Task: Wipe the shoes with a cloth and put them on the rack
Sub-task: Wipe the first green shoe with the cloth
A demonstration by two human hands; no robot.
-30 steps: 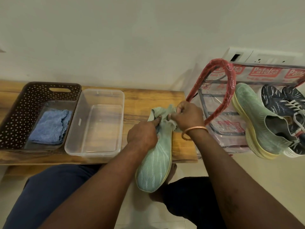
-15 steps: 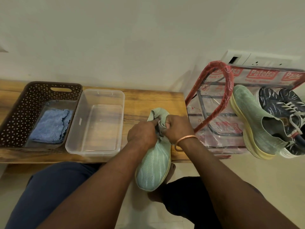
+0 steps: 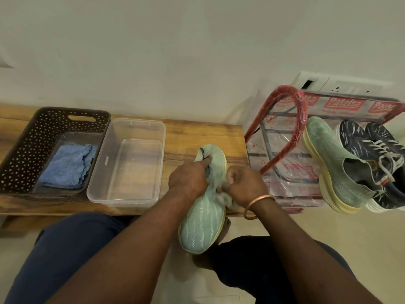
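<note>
A pale green knit shoe [image 3: 202,224] with a yellow sole lies across the front edge of the wooden bench [image 3: 197,132], toe pointing towards me. My left hand [image 3: 189,179] grips its collar, with the forefinger hooked into the opening. My right hand [image 3: 244,185] presses a small pale cloth [image 3: 228,200] against the shoe's right side; most of the cloth is hidden under the hand. The matching green shoe [image 3: 333,163] and a pair of dark blue laced sneakers [image 3: 377,154] rest on the rack [image 3: 285,132] at the right.
A brown perforated basket [image 3: 24,150] at the bench's left end holds a folded blue cloth [image 3: 68,165]. A clear plastic tub [image 3: 129,163] stands beside it. The rack is wrapped in printed plastic with a red frame. My knees are below the bench.
My right hand with the cloth has slid from the shoe's heel down along its right side. My left hand has kept its hold on the collar.
</note>
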